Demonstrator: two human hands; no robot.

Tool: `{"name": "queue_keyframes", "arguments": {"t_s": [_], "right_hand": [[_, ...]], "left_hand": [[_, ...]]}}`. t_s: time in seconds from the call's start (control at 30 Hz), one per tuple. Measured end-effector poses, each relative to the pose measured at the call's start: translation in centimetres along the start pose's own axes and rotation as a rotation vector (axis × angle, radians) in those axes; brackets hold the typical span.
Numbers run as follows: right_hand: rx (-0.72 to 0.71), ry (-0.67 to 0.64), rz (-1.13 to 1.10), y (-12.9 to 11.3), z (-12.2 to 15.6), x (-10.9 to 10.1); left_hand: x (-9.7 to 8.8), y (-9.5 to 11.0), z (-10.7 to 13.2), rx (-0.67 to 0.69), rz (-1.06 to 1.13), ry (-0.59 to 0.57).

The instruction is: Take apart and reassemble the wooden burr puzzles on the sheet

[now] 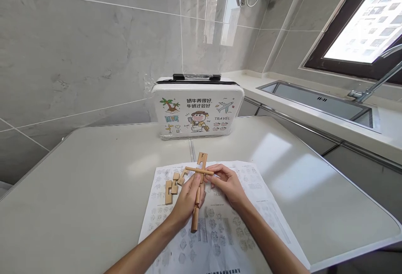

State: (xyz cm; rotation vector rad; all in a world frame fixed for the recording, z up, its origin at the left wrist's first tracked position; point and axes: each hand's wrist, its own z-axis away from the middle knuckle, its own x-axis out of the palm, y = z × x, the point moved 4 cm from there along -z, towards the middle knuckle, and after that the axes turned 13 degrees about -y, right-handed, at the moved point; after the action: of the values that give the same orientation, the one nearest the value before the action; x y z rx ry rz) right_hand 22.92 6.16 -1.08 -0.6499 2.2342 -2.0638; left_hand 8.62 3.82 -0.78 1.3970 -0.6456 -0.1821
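Observation:
My left hand (pixel 188 198) is closed around notched wooden puzzle pieces; one long piece (pixel 194 219) sticks out below it toward me, and a flat notched piece (pixel 202 157) rises beyond the fingers. Across them lies a thin wooden stick (pixel 198 170), its right end pinched between the thumb and fingers of my right hand (pixel 226 184). How the held pieces join is partly hidden by my fingers. Left of my hands, several loose notched wooden pieces (pixel 168 192) rest on a printed instruction sheet (pixel 260 219).
The sheet lies on a white folding table (pixel 103 182) with a seam down the middle. At its back stands a white cartoon-printed case (pixel 199 112) with a black handle. A counter with a sink (pixel 317 100) and faucet (pixel 364 94) runs along the right; a grey tiled wall (pixel 94 47) is behind.

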Motion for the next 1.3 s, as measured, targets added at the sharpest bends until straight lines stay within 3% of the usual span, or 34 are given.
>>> {"name": "queue_keyframes", "arguments": {"t_s": [0.13, 0.27, 0.47, 0.6, 0.73, 0.87, 1.07, 1.17, 1.3], "right_hand": [[0.015, -0.006, -0.073, -0.2, 0.1, 0.1], [0.027, -0.033, -0.020, -0.7, 0.3, 0.6], [0.174, -0.280, 0.052, 0.1, 1.0, 2.3], [0.259, -0.465, 0.030, 0.3, 1.6, 3.3], [0.332, -0.558, 0.016, 0.1, 2.1, 3.8], [0.337, -0.577, 0.029, -0.1, 2.2, 4.0], [0.293, -0.573, -0.133, -0.1, 1.8, 3.1], [0.273, -0.488, -0.271, 0.0, 1.6, 2.1], [0.128, -0.354, -0.450, -0.6, 1.3, 0.7]], "left_hand": [[0.1, 0.1, 0.3, 0.001, -0.107, 0.020], [-0.3, 0.4, 0.6, 0.023, -0.224, 0.149], [-1.1, 1.2, 1.2, 0.082, -0.259, 0.369], [-1.6, 1.0, 1.2, 0.106, -0.208, 0.430], [-2.1, 0.4, 1.3, 0.089, -0.208, 0.487], [-2.2, 0.3, 1.3, 0.081, -0.212, 0.502], [-1.7, 0.9, 1.1, 0.124, -0.170, 0.418], [-1.5, 0.9, 1.0, 0.090, -0.125, 0.376], [-1.3, 0.9, 1.0, 0.083, -0.133, 0.321]]}}
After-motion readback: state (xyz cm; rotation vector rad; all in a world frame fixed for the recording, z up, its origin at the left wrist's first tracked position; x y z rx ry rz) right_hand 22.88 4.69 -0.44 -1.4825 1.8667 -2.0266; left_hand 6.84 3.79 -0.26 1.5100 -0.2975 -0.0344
